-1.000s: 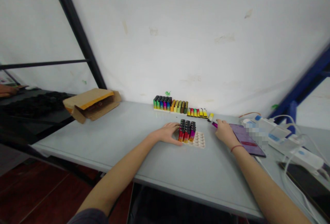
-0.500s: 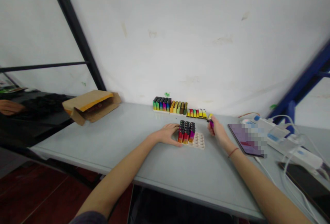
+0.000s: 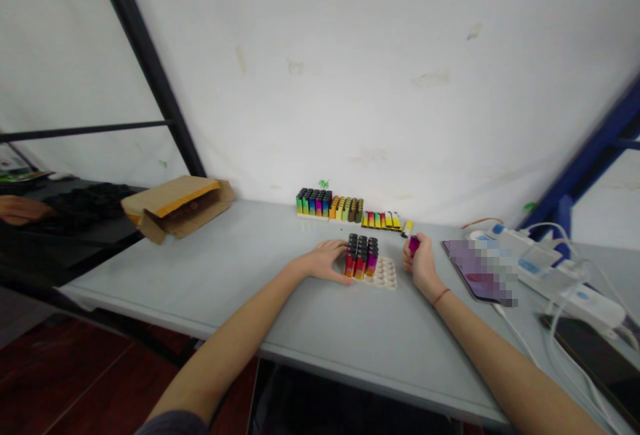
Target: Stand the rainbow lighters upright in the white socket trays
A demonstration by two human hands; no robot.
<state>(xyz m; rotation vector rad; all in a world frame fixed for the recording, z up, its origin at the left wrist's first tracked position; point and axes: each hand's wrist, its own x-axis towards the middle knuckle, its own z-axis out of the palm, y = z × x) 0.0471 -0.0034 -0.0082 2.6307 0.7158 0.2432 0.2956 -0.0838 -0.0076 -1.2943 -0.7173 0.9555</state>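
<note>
My left hand (image 3: 326, 262) rests on the table around the left end of a pale tray (image 3: 387, 277) with round sockets, thumb at the near side and fingers at the far side. Several red, yellow and purple lighters (image 3: 361, 260) with black tops stand upright in the tray's left part; sockets at its right end are bare. Just right of the tray, my right hand (image 3: 423, 263) is closed round a purple lighter (image 3: 414, 244), whose lower part is hidden by the fingers. A yellow lighter (image 3: 408, 227) lies behind that hand.
Along the wall stand filled rows of coloured lighters (image 3: 313, 203) and yellowish ones (image 3: 347, 209), beside several lying lighters (image 3: 381, 220). An open cardboard box (image 3: 177, 203) is at left. A phone (image 3: 475, 271), power strip (image 3: 565, 281) and cables are at right. Another person's hand (image 3: 23, 210) shows far left.
My right hand has drawn slightly back and turned, lifting the purple lighter more upright. The yellow lighter behind it shows more fully. My left hand stays at the tray.
</note>
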